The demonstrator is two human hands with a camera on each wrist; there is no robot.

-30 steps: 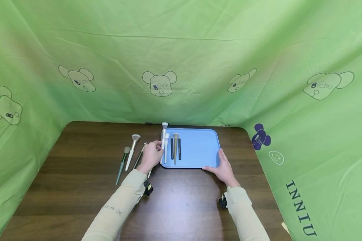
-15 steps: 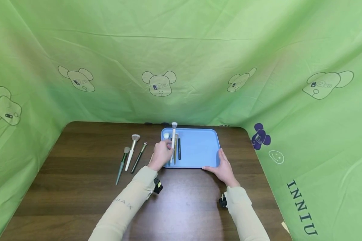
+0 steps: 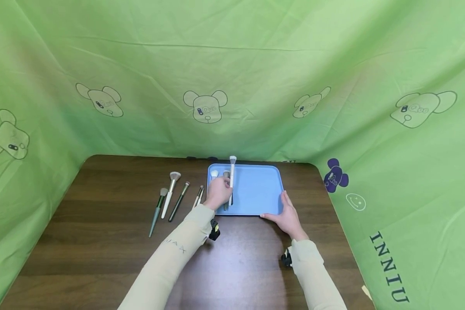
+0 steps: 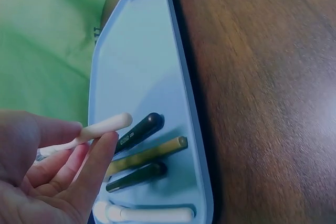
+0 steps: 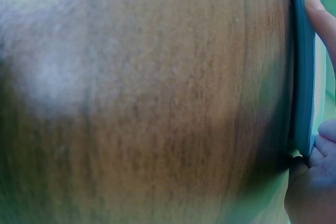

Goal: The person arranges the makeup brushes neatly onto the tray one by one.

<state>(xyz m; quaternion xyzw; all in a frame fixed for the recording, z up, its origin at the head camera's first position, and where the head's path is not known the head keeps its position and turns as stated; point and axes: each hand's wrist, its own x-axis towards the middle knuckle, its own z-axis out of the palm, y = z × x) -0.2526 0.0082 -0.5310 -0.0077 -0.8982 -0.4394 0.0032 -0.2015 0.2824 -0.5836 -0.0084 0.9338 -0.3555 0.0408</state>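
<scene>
My left hand pinches a white-handled makeup brush between thumb and fingers, bristles pointing away, above the left half of a blue tray. In the left wrist view, the white handle end sticks out past the fingertips, apart from the tray floor. Below it lie a black-handled piece, a gold-handled brush, another black piece and a white brush. My right hand holds the tray's near right corner, thumb along the front rim and fingers along the right side.
Left of the tray on the brown table lie several more brushes: a green-handled one, a large white one, a dark one and slim ones partly behind the left sleeve. A green curtain hangs around the table.
My left hand has carried the white brush rightward from the tray's left edge, past the gold-handled brush, to over the right black piece. The right hand and tray have stayed still.
</scene>
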